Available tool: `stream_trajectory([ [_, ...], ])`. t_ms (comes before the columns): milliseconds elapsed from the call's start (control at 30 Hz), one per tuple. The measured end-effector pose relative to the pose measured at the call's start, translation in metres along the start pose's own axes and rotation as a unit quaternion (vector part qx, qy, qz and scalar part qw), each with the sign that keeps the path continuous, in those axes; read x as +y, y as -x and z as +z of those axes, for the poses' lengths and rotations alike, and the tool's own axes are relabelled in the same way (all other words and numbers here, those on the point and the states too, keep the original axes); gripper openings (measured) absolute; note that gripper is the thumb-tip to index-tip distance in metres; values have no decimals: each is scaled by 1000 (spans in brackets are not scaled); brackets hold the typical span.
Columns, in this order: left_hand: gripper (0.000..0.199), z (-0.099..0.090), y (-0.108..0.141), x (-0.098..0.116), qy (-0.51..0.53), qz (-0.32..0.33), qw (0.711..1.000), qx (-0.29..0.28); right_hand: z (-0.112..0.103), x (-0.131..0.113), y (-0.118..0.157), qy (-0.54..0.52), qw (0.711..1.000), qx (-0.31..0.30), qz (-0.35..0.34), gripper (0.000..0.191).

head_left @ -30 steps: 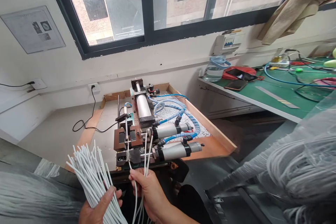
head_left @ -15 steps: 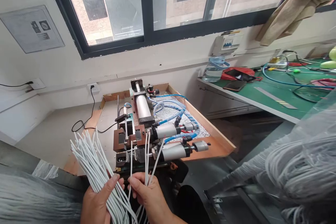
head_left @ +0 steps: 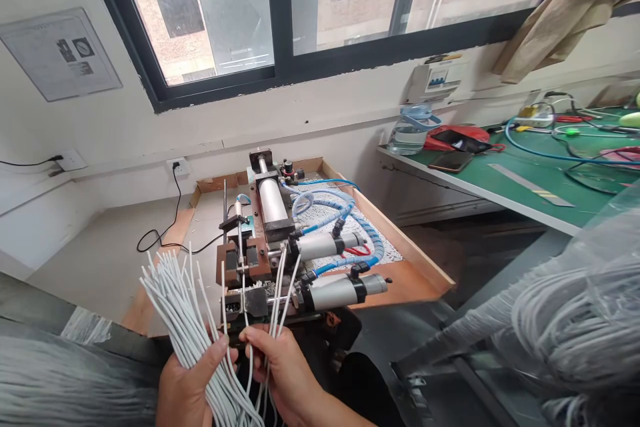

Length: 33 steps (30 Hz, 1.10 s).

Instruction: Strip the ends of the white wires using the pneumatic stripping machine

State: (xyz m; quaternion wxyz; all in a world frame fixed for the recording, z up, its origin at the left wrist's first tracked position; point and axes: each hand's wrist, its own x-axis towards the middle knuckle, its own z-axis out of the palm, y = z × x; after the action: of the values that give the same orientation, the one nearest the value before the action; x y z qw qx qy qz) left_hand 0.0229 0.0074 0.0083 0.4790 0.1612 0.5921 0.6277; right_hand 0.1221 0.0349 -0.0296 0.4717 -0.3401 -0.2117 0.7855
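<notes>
A thick bundle of white wires (head_left: 187,320) fans upward in my left hand (head_left: 193,380), its thumb pressed over the strands. My right hand (head_left: 283,367), just to the right, pinches several separate white wires (head_left: 277,293); one of them stands upright with its tip at the front jaws of the machine. This machine (head_left: 253,260), with silver air cylinders (head_left: 330,290) and blue hoses, is directly beyond both hands. One wire stands apart from the bundle near my left thumb. The lower ends of the wires run out of view at the bottom.
A wooden-edged tray (head_left: 425,267) surrounds the machine. On the right, a green table (head_left: 530,173) bears a water jug (head_left: 410,130), phones, a metal ruler and cables. Plastic-wrapped wire coils (head_left: 560,320) hang at the right; more wrapped wires (head_left: 65,373) lie at the lower left.
The machine's front jaws and cylinder rods have shifted left. One upright wire in my right hand is now at the jaws, and another wire stands apart near my left thumb.
</notes>
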Motion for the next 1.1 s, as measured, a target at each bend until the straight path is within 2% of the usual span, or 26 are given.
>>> stream_trajectory([
  [100, 36, 0, 1, -4, -1, 12, 1000, -10, 2, -1, 2, -15, 997, -73, 16, 26],
  [167, 37, -2, 1, -8, -16, 14, 999, -31, 2, -1, 4, -1, 996, -94, -2, 27],
  [267, 36, -7, -3, -17, -55, 29, 998, -33, 0, 1, 6, 36, 996, -65, -55, 26],
  [333, 37, -10, -5, -23, -69, 34, 997, -19, -2, 4, 5, 43, 996, -39, -63, 27],
  [433, 37, -11, -5, -24, -69, 3, 998, -12, -4, 6, 4, 36, 998, -15, -48, 30],
  [633, 34, -5, 3, -8, -33, -52, 998, 30, -4, 3, 4, 33, 998, 18, -45, 27],
  [800, 36, -3, 5, -3, -30, -40, 998, 35, -3, 1, 7, 50, 997, 35, -53, 29],
  [933, 40, -3, 4, -3, -28, -29, 999, 33, -3, 3, 6, 22, 997, 40, -62, 27],
  [1100, 43, -7, -1, -4, -37, -40, 998, 22, 0, 2, 0, -28, 998, 53, -17, 22],
])
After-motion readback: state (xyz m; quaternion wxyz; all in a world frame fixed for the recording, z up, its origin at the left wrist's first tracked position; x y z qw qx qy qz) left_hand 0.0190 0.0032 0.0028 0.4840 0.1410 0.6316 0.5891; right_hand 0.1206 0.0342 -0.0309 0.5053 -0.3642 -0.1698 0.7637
